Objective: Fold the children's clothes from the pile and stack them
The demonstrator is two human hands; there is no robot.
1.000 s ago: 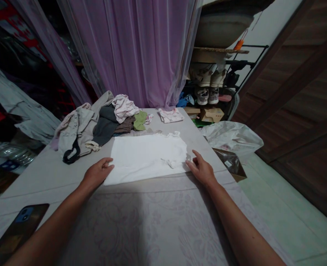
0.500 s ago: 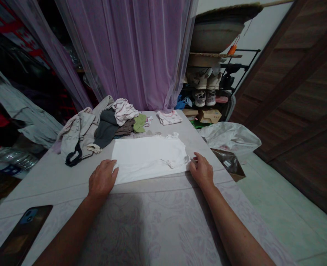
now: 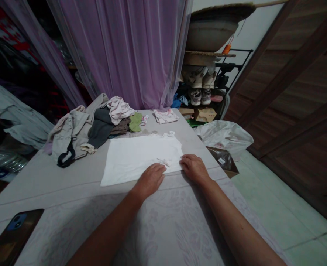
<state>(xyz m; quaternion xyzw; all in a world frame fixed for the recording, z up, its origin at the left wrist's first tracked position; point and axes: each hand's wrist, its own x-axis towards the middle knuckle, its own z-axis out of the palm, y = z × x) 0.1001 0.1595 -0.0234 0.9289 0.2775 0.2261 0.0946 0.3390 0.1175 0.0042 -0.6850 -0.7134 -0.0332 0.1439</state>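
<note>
Left of the white cloth (image 3: 136, 159), a phone (image 3: 14, 236) lies at the near edge of the bedspread (image 3: 55, 177), and a clothes pile (image 3: 88, 129) touches the cloth's far left corner. The left hand (image 3: 151, 181) rests flat and unclenched, its fingertips on the cloth's near edge, just short of a small crumpled tie (image 3: 163, 161). The right hand (image 3: 193, 169), equally open, touches the cloth's near right corner. Open bedspread lies left of the cloth; a plastic bag (image 3: 224, 135) sits well right.
</note>
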